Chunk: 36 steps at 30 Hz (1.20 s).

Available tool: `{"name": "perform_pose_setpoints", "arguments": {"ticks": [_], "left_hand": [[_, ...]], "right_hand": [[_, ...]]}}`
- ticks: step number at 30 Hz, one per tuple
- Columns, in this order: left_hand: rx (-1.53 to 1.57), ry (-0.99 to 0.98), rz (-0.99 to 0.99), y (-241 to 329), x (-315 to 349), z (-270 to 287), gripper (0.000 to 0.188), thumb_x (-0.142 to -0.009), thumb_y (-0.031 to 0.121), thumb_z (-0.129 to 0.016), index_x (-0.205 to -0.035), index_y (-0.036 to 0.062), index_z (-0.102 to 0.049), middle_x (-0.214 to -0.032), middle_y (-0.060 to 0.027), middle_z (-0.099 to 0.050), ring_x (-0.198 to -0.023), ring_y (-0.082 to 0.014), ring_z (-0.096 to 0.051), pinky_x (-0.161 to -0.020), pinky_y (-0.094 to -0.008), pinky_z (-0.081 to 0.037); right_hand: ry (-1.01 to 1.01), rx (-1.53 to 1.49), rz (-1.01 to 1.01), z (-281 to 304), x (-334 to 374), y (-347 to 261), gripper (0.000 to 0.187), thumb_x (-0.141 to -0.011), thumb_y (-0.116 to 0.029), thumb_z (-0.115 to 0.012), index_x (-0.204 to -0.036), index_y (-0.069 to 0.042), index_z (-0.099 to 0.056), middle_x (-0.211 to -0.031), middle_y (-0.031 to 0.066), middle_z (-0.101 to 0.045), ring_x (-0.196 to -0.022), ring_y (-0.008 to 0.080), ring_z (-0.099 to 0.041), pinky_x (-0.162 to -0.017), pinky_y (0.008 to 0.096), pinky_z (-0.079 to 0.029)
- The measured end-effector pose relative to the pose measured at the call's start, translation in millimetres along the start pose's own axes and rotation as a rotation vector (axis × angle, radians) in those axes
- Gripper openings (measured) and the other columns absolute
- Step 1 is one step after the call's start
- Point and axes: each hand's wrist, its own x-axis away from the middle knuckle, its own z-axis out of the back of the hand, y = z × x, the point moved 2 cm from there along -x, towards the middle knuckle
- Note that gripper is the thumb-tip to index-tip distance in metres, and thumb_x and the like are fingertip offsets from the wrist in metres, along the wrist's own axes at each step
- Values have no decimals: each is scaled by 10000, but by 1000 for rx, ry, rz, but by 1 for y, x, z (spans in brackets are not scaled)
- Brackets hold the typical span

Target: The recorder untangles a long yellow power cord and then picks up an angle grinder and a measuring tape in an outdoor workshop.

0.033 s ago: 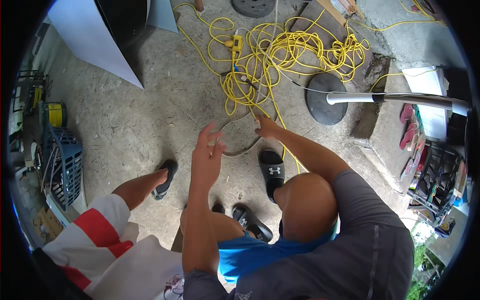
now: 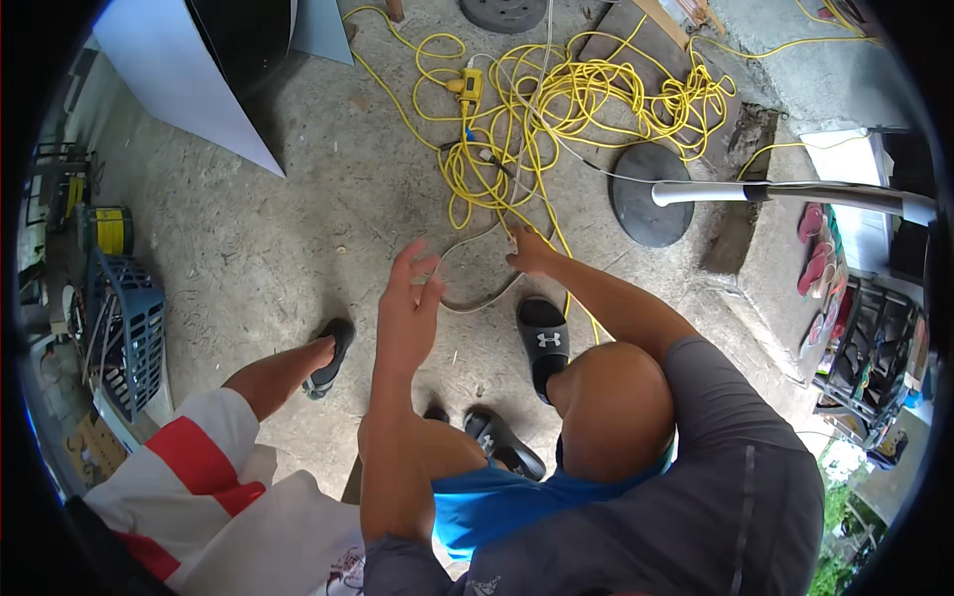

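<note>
My left hand is raised over the concrete floor, fingers curved and apart, with nothing seen in them. Close by its fingertips curves a loop of grey cord; whether they touch it I cannot tell. Both ends of that loop lead to my right hand, whose fingers are closed around the grey cord. Just beyond its fingertips lies a tangled yellow extension cord, with one strand running down past the hand. A yellow outlet box sits at the left of the tangle.
To the right a round dark base lies under a white-ended pole. Pale panels stand at the far left, and a blue plastic basket is at the left. Another person's leg and sandalled foot are beside me. Slippers line a ledge.
My left hand has shifted very slightly left, and its fingers look sharper than before. The right hand keeps its place at the grey cord.
</note>
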Motion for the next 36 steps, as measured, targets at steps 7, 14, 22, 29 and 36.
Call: {"name": "perform_pose_setpoints", "arguments": {"ticks": [7,14,22,29,36], "left_hand": [[73,38,36,-2,-31,14,428,-971,175,-492,-1372,57,-399,-1175,-140,-619,-923,-164,-634,-857,-308,-454],[60,10,202,-9,-43,1,521,-980,291,-494,-1409,49,-322,-1169,-154,-625,-917,-193,-641,-906,-367,-427],[356,-320,335,-12,-45,-86,525,-984,334,-486,-1377,10,-360,-1138,-125,-633,-886,-177,-635,-821,-325,-471],[437,-534,-26,23,-23,-95,231,-965,157,-519,-1107,-12,-590,-886,-56,-643,-755,-133,-608,-713,-254,-484],[-119,-1112,-472,54,46,-119,112,-842,60,-599,-922,-6,-642,-768,-123,-673,-739,-201,-653,-685,-313,-489]], "right_hand": [[-222,-318,-69,2,16,-14,391,-873,-232,-607,-1193,-19,-537,-911,135,-635,-893,227,-626,-809,359,-484],[-684,-450,458,132,140,-105,183,-923,-116,-539,-1051,-23,-632,-824,56,-612,-770,146,-586,-756,301,-466],[-857,-342,630,170,203,-127,186,-857,-14,-580,-1012,-17,-682,-922,107,-656,-939,221,-600,-825,316,-457],[-344,-333,389,193,176,-76,379,-896,-223,-637,-1221,-33,-592,-1082,115,-658,-1008,212,-604,-885,330,-478],[-142,-900,-134,153,120,-92,412,-927,-234,-587,-1192,65,-484,-966,170,-657,-829,191,-637,-721,344,-544]]}}
